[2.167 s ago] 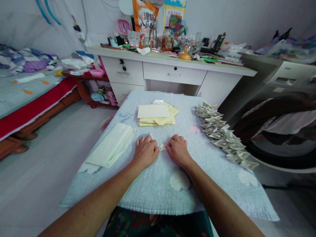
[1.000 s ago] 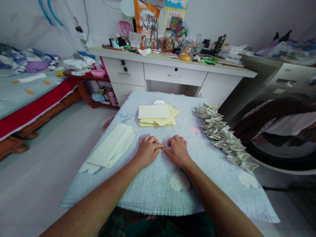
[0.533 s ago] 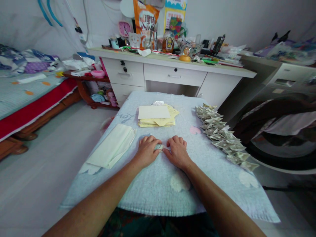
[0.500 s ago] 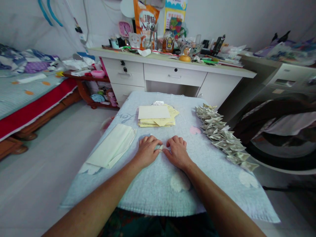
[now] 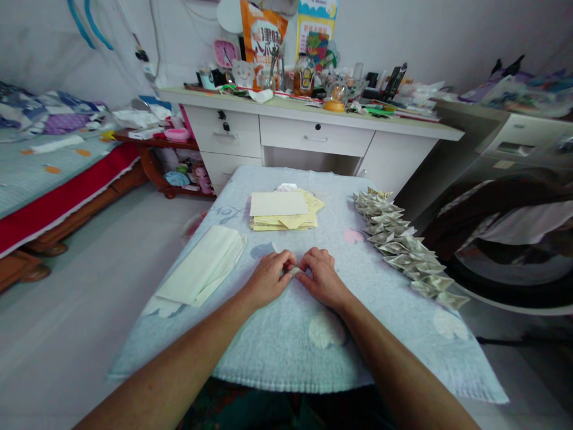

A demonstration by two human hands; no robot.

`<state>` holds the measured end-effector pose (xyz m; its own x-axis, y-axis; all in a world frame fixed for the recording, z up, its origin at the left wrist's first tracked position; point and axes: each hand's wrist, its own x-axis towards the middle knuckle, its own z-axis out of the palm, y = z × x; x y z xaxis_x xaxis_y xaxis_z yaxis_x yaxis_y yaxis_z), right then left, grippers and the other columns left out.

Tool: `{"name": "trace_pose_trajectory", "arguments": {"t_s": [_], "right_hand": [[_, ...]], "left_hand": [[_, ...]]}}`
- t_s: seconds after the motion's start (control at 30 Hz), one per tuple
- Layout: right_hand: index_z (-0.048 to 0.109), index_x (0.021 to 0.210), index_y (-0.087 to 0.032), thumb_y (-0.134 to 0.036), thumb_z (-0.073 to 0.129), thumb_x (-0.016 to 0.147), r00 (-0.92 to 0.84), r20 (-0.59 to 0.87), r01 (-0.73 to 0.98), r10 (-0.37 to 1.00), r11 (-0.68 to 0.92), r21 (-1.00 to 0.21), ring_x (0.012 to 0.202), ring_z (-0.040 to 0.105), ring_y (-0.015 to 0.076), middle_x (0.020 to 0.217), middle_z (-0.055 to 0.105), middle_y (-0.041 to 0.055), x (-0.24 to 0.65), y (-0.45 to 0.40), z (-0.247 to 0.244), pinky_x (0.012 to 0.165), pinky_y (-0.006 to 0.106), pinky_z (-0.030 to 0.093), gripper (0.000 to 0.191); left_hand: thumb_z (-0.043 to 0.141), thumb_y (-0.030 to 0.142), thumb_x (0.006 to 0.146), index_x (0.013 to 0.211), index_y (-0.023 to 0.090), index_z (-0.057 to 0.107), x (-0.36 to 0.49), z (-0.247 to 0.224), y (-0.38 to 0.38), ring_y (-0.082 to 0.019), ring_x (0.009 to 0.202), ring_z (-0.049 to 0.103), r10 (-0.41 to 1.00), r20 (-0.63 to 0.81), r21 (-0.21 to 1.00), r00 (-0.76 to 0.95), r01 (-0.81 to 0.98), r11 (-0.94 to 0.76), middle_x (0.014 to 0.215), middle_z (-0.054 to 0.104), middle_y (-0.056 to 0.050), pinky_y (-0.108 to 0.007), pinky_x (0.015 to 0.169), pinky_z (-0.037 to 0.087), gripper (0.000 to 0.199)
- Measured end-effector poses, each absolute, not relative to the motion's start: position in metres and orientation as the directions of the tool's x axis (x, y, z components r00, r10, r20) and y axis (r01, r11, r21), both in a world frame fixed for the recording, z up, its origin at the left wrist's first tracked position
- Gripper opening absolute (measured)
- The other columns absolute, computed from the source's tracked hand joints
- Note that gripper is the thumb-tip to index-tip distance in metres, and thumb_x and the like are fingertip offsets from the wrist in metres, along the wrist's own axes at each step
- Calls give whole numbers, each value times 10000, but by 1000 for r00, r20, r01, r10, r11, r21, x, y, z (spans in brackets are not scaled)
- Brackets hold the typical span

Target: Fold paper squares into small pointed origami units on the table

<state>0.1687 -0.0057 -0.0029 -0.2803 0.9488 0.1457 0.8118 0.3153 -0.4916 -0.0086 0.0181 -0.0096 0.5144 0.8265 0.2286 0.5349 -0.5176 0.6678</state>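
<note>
left hand (image 5: pixel 269 278) fingers now curled in, straighter before, right hand (image 5: pixel 320 276) fingertips nearer left, grey-blue patch (image 5: pixel 264 250) more uncovered

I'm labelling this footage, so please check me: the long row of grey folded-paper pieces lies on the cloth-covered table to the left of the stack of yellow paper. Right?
Not quite: the head view shows the long row of grey folded-paper pieces to the right of the stack of yellow paper. It does lie on the cloth-covered table.
</note>
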Motion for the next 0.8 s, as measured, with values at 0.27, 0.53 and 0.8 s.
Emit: {"name": "trace_pose_trajectory", "arguments": {"t_s": [0.27,0.53,0.8], "right_hand": [[591,862,-202,-297,596,872,-318,190,738,929,368,-566,944,465,183,949,553,27,172,-5,2,828,308,336,96],[591,827,-195,-293,524,902,-329,235,582,914,393,-712,880,510,165,845,581,15,178,-4,7,830,297,368,140],[586,761,-189,-256,531,890,-341,226,585,912,394,-708,861,508,160,808,556,8,177,-5,9,840,294,360,155]], "left_hand": [[573,236,816,831,186,645,-12,-1,18,-157,802,575,824,241,748,513,442,-495,804,640,-16,-285,774,432,89],[550,269,815,845,165,616,-18,-3,21,-126,718,534,897,196,860,396,370,-351,751,584,17,-233,665,405,126],[576,276,787,824,162,625,-15,2,17,-126,707,525,879,168,845,446,394,-361,732,570,17,-232,660,400,130]]}}
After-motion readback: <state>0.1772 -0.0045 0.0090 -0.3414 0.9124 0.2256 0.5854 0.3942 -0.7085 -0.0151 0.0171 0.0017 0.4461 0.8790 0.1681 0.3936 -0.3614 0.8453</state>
